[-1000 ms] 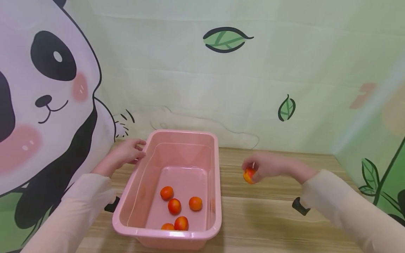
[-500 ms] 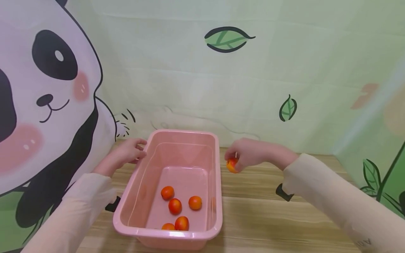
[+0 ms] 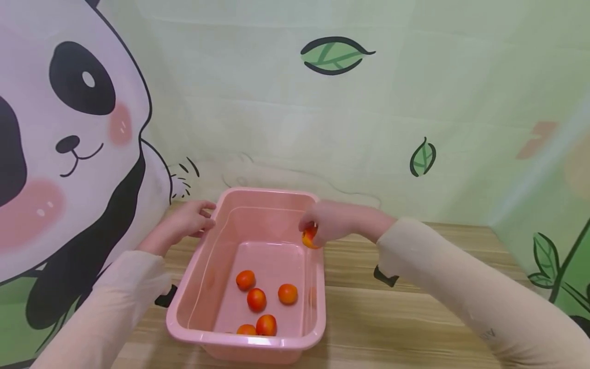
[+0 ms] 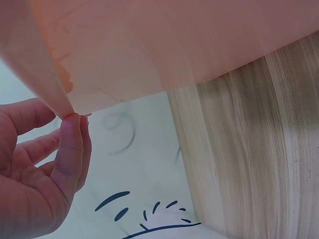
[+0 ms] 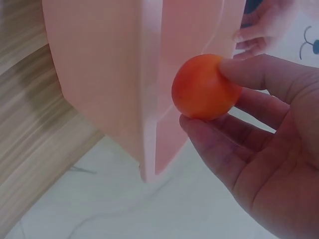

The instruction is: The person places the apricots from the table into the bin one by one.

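Over the right rim of a pink plastic tub point(image 3: 258, 338), my right hand point(image 3: 333, 221) pinches a round orange-red fruit point(image 5: 203, 87) between thumb and fingers. The right wrist view has this fruit just above the rim's inner side. At the tub's far left my left hand point(image 3: 190, 219) grips the rim, its thumb and fingertips point(image 4: 73, 130) meeting at the lip in the left wrist view. Several similar fruits lie on the tub floor, among them one orange fruit point(image 3: 288, 294) toward the right and one redder fruit point(image 3: 256, 300) near the middle.
The tub stands on a wood-grain table point(image 3: 415, 307). Behind the table hangs a pale green cloth backdrop point(image 3: 258, 128) printed with leaves and a large panda point(image 3: 83, 138) at the left. The tub's front wall partly hides the nearest fruits.
My right hand has carried the fruit leftward and slightly up, from above the table to the tub's right rim. My left hand keeps its grip on the left rim.
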Available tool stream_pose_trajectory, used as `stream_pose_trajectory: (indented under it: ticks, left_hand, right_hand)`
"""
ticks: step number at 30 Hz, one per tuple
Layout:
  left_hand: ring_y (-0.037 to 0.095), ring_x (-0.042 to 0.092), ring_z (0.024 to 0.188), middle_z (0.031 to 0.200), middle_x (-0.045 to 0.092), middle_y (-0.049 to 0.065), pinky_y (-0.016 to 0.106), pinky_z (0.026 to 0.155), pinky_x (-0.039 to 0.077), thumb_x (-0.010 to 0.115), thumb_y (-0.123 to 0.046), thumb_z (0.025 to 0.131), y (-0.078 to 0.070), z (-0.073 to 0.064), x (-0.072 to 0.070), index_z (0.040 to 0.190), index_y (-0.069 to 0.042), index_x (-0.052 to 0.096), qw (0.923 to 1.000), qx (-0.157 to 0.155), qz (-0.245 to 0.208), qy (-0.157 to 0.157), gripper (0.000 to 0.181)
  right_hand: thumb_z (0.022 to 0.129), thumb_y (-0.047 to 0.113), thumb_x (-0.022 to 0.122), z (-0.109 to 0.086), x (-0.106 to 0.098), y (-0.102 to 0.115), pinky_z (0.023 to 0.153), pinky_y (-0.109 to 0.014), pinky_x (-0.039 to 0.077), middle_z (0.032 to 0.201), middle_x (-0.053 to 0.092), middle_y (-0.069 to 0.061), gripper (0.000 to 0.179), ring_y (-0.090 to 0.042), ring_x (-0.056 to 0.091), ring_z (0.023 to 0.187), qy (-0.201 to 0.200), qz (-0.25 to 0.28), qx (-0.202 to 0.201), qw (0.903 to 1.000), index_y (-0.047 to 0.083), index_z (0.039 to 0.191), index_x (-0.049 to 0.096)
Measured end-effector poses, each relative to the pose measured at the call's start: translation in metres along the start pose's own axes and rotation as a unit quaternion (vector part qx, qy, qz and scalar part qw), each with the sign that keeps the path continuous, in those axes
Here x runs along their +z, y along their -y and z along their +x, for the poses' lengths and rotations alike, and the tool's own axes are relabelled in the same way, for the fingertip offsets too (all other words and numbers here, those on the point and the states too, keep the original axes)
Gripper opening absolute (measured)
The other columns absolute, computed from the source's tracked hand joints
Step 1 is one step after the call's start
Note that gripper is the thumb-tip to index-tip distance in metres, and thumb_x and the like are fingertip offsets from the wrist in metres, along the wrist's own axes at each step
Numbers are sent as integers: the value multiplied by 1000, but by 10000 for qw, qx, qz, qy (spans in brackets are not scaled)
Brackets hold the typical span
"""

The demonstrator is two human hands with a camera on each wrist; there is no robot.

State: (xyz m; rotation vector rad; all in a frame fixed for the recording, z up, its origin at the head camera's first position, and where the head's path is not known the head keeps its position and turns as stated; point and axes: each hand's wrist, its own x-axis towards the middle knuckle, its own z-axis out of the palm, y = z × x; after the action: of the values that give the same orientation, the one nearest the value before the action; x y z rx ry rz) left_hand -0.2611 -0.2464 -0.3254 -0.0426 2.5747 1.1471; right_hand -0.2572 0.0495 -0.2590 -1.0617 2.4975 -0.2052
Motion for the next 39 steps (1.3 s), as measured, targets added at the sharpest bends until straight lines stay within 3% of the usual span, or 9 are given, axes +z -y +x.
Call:
stream_pose_trajectory:
  ticks: [10, 17, 26, 39]
  left_hand:
    - [32, 54, 102, 124, 44, 25, 39, 83, 50, 47, -10, 88, 0, -1, 0, 134, 2, 28, 10000, 49, 13, -24, 51]
    - [32, 54, 102, 124, 44, 25, 39, 83, 50, 47, -10, 89, 1, -1, 0, 134, 3, 28, 10000, 91, 0, -21, 51]
    - [32, 54, 101, 124, 45, 25, 40, 84, 50, 47, -10, 89, 0, -3, 0, 134, 2, 28, 9999, 114, -45, -2, 51]
    - [32, 54, 103, 125, 45, 24, 39, 84, 50, 46, -10, 89, 1, -3, -1, 134, 1, 29, 9999, 91, -38, -31, 50]
  right_hand:
    - [77, 4, 62, 31, 18, 9, 67, -20, 48, 81, 58, 3, 19, -15, 51, 77, 108, -90, 111, 9998, 12, 95, 65]
    - [75, 7, 66, 49, 38, 11, 63, -17, 46, 75, 57, 3, 13, -13, 49, 73, 42, -148, -35, 9999, 13, 86, 65]
    - [76, 12, 67, 62, 60, 14, 73, -16, 48, 84, 58, 7, 29, -11, 51, 81, 89, -69, 52, 9999, 15, 105, 64]
    - [76, 12, 67, 75, 80, 11, 81, -20, 47, 86, 58, 8, 35, -10, 51, 84, 108, 372, 190, 9991, 19, 110, 61]
